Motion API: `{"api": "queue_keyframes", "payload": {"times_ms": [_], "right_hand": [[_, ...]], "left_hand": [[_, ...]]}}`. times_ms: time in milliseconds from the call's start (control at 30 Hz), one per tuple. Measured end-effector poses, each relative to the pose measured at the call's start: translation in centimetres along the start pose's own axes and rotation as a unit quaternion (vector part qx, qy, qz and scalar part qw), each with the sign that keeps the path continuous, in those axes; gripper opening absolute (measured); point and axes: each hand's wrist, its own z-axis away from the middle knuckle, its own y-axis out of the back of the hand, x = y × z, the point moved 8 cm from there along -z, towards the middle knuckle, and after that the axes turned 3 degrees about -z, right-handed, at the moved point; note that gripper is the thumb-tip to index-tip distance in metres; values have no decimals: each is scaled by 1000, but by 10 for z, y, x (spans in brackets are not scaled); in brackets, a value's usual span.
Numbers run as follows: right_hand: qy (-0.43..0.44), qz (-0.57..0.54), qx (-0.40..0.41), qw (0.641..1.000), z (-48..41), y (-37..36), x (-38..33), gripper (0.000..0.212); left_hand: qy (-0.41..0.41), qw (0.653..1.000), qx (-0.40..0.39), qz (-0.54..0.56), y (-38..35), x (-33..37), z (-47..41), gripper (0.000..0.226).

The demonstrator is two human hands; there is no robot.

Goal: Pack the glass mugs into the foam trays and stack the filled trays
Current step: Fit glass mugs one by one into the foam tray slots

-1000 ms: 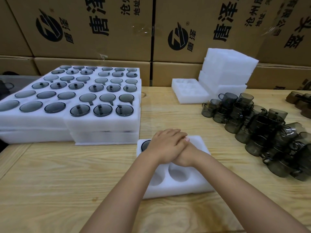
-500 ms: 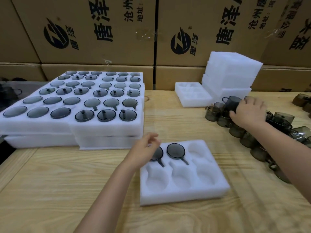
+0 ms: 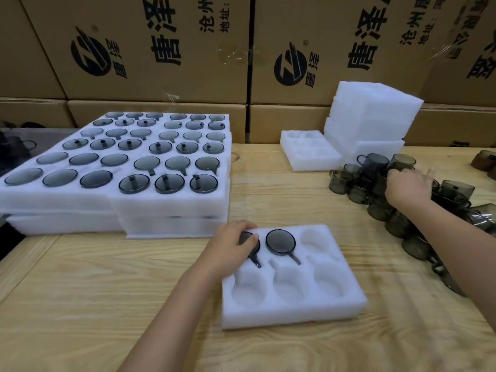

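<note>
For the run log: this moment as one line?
stage: filling tray | left hand: holds mug in tray | right hand: on loose mugs | filled: two of six pockets

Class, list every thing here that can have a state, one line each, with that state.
Near foam tray, two back pockets filled, four empty.
Back-left mug, seated, left hand fingers curled over it.
Back-middle mug, seated, base up.
Filled trays, stacked, top layer full.
Far tray, empty.
Loose mugs, piled, unpacked.
Right hand, on the pile; grip unclear.

Glossy smoked-glass mugs (image 3: pixel 375 167), matt white foam tray (image 3: pixel 292 304)
</note>
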Motion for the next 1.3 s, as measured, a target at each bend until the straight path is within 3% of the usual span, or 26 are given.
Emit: {"api": "queue_keyframes", "payload": {"times_ms": [133,233,367,500,667,867,1300], "right_hand": [[46,-86,70,993,9,22,-12,19],[114,-190,103,970,34,47,-33,17],[196,-335,59,920,95,70,-64,11],[279,-360,18,890,144,75,-85,7],[355,-377,-25,855,165,63,-89,12],[358,-359,-61,860,165,43,-84,12],[336,-302,-52,890,167,34,-95,11]], "left_hand": [[-18,1000,12,-19,2,6,4,38],[-79,994,69,-31,9,26,7,45],[-102,991,55,74,2,55,2,59],[-113,986,-12,124,-19,77,-7,75],[-136,986,-37,88,-43,90,-7,58],[-165,986,0,-37,-48,103,-4,49],[-105,992,-56,-44,-51,95,-8,48]]}}
